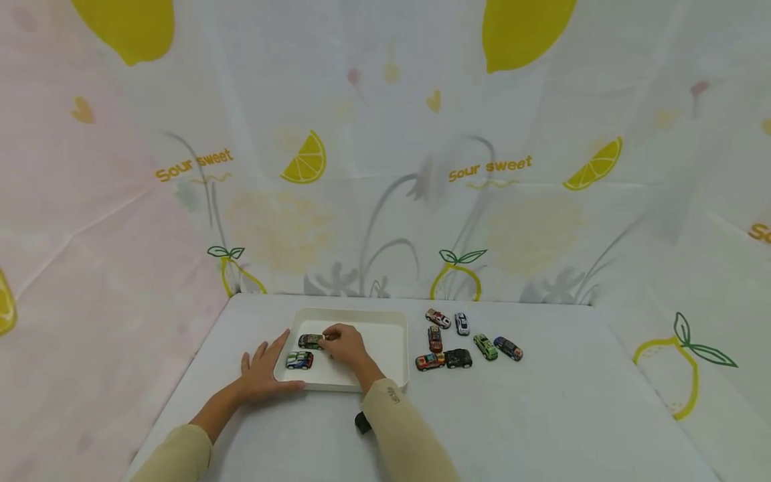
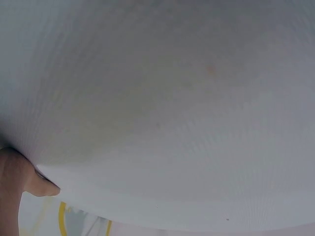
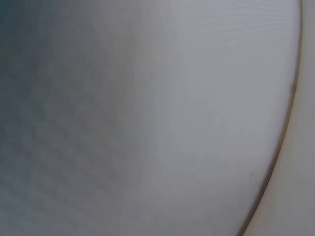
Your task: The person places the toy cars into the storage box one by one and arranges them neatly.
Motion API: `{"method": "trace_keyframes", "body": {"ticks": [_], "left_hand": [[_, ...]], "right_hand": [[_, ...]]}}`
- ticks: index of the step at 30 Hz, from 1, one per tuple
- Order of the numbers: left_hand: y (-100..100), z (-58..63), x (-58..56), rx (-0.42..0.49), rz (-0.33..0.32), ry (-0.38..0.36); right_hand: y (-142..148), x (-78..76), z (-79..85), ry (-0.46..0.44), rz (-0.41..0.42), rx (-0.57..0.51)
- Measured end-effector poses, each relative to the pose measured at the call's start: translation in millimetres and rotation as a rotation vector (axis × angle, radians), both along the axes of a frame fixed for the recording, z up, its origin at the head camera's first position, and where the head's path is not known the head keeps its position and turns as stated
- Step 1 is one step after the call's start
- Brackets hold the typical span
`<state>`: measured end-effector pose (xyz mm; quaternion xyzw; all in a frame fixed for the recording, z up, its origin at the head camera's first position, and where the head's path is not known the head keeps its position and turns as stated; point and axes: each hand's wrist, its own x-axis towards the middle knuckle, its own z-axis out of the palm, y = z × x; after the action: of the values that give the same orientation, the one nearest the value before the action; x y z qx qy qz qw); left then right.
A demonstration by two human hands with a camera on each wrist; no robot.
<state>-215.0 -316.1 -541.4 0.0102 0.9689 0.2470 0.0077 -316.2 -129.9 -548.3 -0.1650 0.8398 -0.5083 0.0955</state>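
Head view: right hand (image 1: 348, 345) pinches a dark car (image 1: 310, 341); left hand (image 1: 264, 376) spreads at the tray (image 1: 383, 338); sloppy release could bump the blue-white car (image 1: 299, 361).

White tray (image 1: 382, 338): rectangular, lay flat, left hand (image 1: 263, 376) touched near-left corner | dark toy car (image 1: 310, 341): sat upright inside, right hand (image 1: 347, 345) pinched right end

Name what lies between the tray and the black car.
In the head view, a red and blue toy car lies between the tray and the black car.
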Motion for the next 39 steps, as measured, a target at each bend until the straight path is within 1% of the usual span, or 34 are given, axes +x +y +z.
{"method": "trace_keyframes", "body": {"ticks": [5, 9, 13, 19, 25, 30, 39], "left_hand": [[-1.5, -2.2, -1.5, -0.011, 0.000, 0.009], [-0.5, -2.2, -1.3, -0.011, 0.003, 0.007], [0.5, -4.7, 0.8, -0.004, 0.002, -0.002], [1.0, -1.6, 1.0, -0.005, -0.002, -0.001], [1.0, 0.8, 0.9, 0.008, 0.002, 0.006], [0.9, -0.7, 0.8, -0.005, 0.004, 0.013], [1.7, -3.2, 0.4, 0.002, 0.010, 0.024]], "right_hand": [[0.1, 1.6, 1.7, -0.013, 0.009, -0.018], [1.3, 2.9, 2.9, 0.007, 0.009, -0.012], [2.4, 5.0, 1.2, 0.011, 0.010, -0.006], [1.2, 2.9, 0.2, 0.014, 0.013, -0.015], [-0.2, -0.9, -2.2, -0.006, 0.018, -0.027], [0.0, -1.5, -3.5, -0.019, 0.023, -0.022], [0.8, 0.5, 0.7, 0.003, 0.033, -0.009]]}}
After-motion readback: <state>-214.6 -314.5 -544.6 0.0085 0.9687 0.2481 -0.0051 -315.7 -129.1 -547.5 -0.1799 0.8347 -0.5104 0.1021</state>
